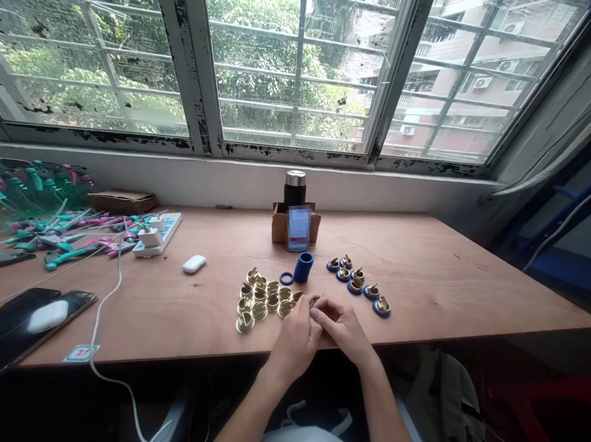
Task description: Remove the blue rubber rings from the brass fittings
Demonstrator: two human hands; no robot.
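Observation:
My left hand (297, 331) and my right hand (342, 325) meet above the table's front edge, fingertips pinched together. Between them a small dark edge shows; the fingers hide the rest of it. Left of the hands, several round gold-coloured metal pieces (259, 310) with raised curved tops lie in a group. Just beyond the hands stands a leaning stack of blue rings (304, 268), with a single blue ring (286, 279) flat beside it. To the right sit several gold pieces fitted with blue rings (381, 307), in a loose slanting double row.
A black bottle (294, 193) stands in a small cardboard box (278, 225) behind the rings. A white earphone case (195, 264), a power strip (169, 235), phones (16, 325) and piled teal-and-pink pliers (70, 251) occupy the left. A white cable (99, 313) hangs over the front edge.

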